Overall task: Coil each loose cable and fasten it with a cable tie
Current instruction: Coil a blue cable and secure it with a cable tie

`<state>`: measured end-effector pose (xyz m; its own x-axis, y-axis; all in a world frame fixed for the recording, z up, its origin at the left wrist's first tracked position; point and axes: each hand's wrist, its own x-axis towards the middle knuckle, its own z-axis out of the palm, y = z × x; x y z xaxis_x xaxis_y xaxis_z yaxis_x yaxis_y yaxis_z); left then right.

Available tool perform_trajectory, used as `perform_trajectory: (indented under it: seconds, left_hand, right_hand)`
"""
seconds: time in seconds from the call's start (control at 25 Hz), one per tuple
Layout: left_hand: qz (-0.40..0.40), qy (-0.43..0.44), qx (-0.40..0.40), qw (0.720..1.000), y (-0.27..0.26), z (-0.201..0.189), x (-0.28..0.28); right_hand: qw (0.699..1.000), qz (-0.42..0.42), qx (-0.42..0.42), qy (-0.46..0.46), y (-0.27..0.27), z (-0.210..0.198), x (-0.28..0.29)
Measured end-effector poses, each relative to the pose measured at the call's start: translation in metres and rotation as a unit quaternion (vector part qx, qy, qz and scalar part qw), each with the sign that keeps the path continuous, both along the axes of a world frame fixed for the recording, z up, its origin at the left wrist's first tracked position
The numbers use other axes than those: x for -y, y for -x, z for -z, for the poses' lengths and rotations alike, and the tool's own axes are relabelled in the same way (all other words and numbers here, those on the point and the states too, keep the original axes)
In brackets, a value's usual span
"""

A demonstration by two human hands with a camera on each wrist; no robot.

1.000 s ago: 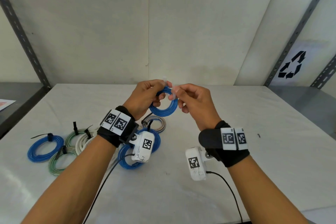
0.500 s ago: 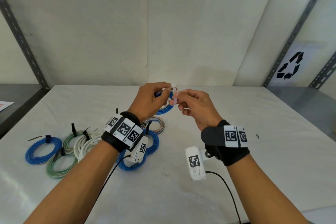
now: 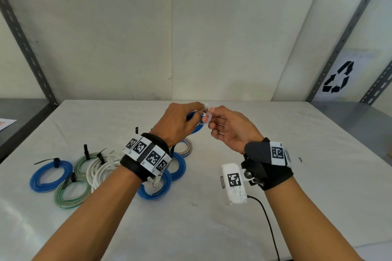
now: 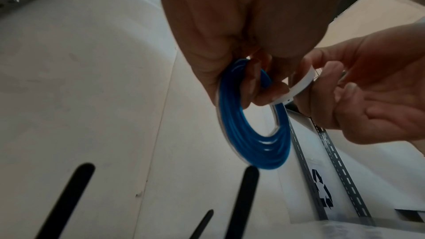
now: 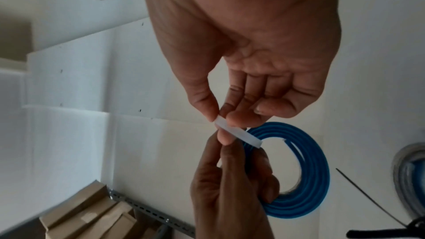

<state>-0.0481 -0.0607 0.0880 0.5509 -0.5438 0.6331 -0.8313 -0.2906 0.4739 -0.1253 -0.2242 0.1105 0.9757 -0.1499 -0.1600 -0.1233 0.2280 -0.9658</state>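
Blue coil [image 4: 250, 134] gripped in left hand [image 4: 230, 34].

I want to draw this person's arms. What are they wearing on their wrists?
Both forearms are bare, no sleeves. Each wrist has a black strap: the left wrist band carries a row of white tags printed with black square codes, the right wrist band fewer. A white camera box hangs beneath the right, trailing a thin black cable.

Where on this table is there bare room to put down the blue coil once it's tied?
The table is bare to the right of the right hand, out to the shelf upright, and along the near edge. Left of the left hand it is crowded with tied coils. The blue coil is held above the middle.
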Motion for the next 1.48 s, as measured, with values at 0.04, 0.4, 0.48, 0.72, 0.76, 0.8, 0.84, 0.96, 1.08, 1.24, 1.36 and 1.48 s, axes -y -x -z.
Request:
perform_trajectory:
  seconds: [0.04, 0.4, 0.48, 0.72, 0.76, 0.8, 0.84, 0.96, 1.08, 1.24, 1.36, 1.48]
  left_hand:
    - [0.001, 0.002, 0.004, 1.0, 0.0, 0.0, 0.0]
    - [-0.007, -0.013, 0.032, 0.999, 0.001, -0.001, 0.002]
    - [-0.009, -0.018, 0.034, 0.999, 0.0, 0.001, 0.002]
    - [0.01, -0.022, -0.052, 0.998, 0.004, -0.003, -0.002]
    - [0.016, -0.016, -0.085, 0.996, 0.005, -0.006, -0.003]
    - [0.023, -0.008, -0.108, 0.994, 0.007, -0.009, -0.003]
    - [0.028, -0.002, -0.121, 0.992, 0.009, -0.011, -0.003]
    - [0.042, -0.001, -0.131, 0.991, 0.013, -0.014, -0.004]
    - [0.081, -0.017, -0.165, 0.983, 0.017, -0.014, -0.005]
    - [0.123, -0.009, -0.204, 0.971, 0.028, -0.018, 0.0]
    - [0.11, 0.006, -0.233, 0.966, 0.03, -0.019, 0.004]
    - [0.082, 0.022, -0.3, 0.95, 0.026, -0.014, 0.002]
  right_hand:
    - [1.0, -0.003, -0.013, -0.023, -0.001, 0.0, 0.001]
    - [0.995, 0.001, -0.018, -0.095, -0.003, -0.001, 0.001]
    - [0.999, 0.033, 0.034, -0.019, -0.001, 0.005, -0.002]
    - [0.986, 0.063, 0.111, 0.111, -0.002, 0.009, -0.001]
    - [0.982, 0.058, 0.115, 0.135, -0.003, 0.007, 0.001]
    - [0.981, 0.057, 0.116, 0.144, -0.004, 0.005, 0.002]
    - [0.983, 0.053, 0.11, 0.135, -0.004, 0.004, 0.003]
    - [0.997, 0.024, 0.062, 0.05, -0.004, 0.002, 0.004]
    - [0.996, 0.08, 0.043, -0.012, -0.008, -0.002, 0.009]
    - [0.983, 0.176, 0.057, -0.016, -0.015, -0.004, 0.015]
    - [0.983, 0.178, 0.047, 0.004, -0.016, 0.003, 0.013]
    - [0.984, 0.17, 0.057, 0.019, -0.016, 0.008, 0.012]
